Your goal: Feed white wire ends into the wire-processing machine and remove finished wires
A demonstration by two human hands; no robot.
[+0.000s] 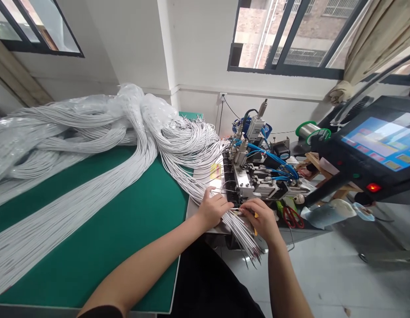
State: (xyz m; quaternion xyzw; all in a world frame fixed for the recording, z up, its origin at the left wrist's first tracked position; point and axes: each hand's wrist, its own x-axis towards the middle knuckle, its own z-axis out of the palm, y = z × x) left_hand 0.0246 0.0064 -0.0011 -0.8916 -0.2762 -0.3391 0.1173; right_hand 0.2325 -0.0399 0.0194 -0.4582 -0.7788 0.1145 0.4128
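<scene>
A thick bundle of thin white cables (242, 234) runs under my left hand (215, 209), and its loose ends, with dark tips, hang past the table edge. My left thumb and fingers are closed on a single white cable (236, 209) in front of the machine. On the other side of that cable my right hand (260, 217) pinches its end between thumb and index finger. Both hands are close to the lower front of a metal machine (246, 181) with cylinders and blue air hoses. The exact grip of the fingertips is too small to see clearly.
More white cables, partly in clear plastic bags (130, 99), cover much of the green table (141, 225). At right are a lit touch screen (383, 137), a wire spool (312, 131), red-handled scissors (292, 217) and a pale blue roll (330, 213).
</scene>
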